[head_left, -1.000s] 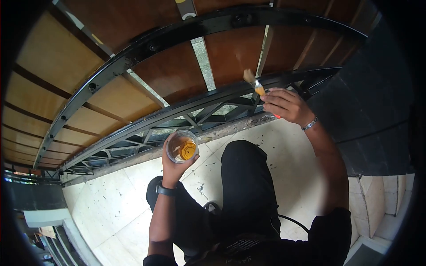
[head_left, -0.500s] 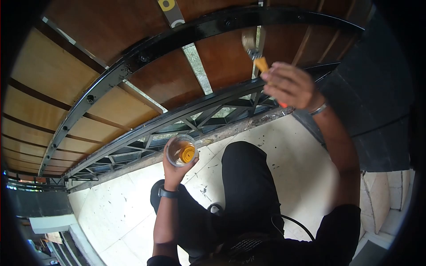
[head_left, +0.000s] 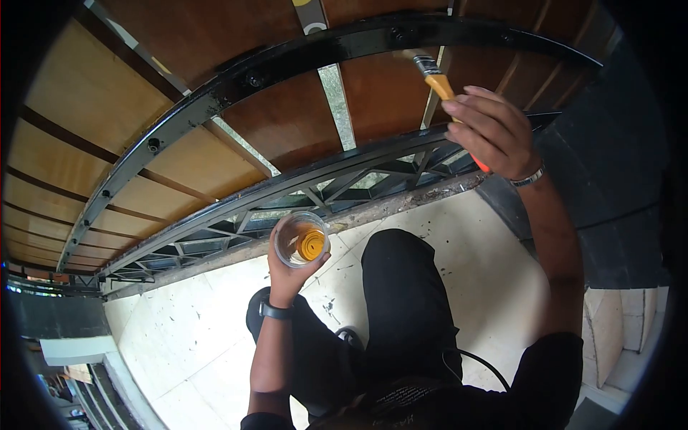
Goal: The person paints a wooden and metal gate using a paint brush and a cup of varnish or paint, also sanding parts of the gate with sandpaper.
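Note:
My right hand [head_left: 496,135] grips a paintbrush [head_left: 438,84] by its yellow handle, whose end is orange-red. The bristles point up and left, over a brown wooden panel just below the black curved metal bar [head_left: 301,54]; whether they touch is hard to tell. In my left hand [head_left: 288,278] is a clear plastic cup [head_left: 301,240], held upright above my knees, with amber liquid at its bottom. Brown-stained wooden panels [head_left: 283,122] lie behind the bar, and paler yellowish panels [head_left: 193,168] continue to the left.
A black lattice metal frame [head_left: 315,190] runs below the panels along a rough ledge. My bent knees [head_left: 398,287] are over the white tiled floor [head_left: 208,322], which bears dark specks. A dark wall [head_left: 609,172] stands at the right.
The paintbrush in my right hand has moved slightly up and right, its bristles now closer to the curved bar. The view has shifted a little; my left hand still holds the cup.

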Demonstrator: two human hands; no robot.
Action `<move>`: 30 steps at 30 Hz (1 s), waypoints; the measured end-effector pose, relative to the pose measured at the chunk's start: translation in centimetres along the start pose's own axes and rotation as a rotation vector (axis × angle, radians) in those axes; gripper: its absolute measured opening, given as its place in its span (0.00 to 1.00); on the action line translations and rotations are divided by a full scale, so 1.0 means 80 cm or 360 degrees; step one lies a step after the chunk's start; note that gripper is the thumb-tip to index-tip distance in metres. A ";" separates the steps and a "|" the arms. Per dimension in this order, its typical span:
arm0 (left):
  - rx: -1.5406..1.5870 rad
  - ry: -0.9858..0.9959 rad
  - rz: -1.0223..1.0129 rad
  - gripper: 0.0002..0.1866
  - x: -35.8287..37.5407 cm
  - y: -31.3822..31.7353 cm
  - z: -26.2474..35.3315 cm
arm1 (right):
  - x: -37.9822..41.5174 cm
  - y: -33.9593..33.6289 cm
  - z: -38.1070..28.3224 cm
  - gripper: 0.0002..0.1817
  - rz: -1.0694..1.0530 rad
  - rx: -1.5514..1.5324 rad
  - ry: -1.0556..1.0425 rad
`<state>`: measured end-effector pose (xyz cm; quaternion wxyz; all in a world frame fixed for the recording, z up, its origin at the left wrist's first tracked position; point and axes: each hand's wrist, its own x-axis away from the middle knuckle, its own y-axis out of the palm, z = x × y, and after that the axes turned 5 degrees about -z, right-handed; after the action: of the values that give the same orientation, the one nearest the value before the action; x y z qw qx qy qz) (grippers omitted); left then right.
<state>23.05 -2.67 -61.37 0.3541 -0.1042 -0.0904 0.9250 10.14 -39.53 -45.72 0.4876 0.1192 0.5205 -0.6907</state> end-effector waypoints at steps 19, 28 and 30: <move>0.0052 0.0062 -0.0029 0.50 0.003 -0.004 -0.002 | -0.059 0.036 -0.024 0.12 0.0048 -0.0149 -0.0084; 0.0069 0.0053 0.0021 0.50 0.008 -0.016 -0.001 | 0.014 0.087 -0.088 0.12 -0.0110 -0.0109 -0.0006; 0.0092 0.0062 0.0020 0.50 0.007 -0.017 -0.003 | 0.014 0.090 -0.094 0.12 -0.0194 -0.0189 0.0043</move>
<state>23.55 -1.25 -61.37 0.3527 -0.1124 -0.0562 0.9273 12.75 -33.76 -54.05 0.4437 0.0674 0.5734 -0.6854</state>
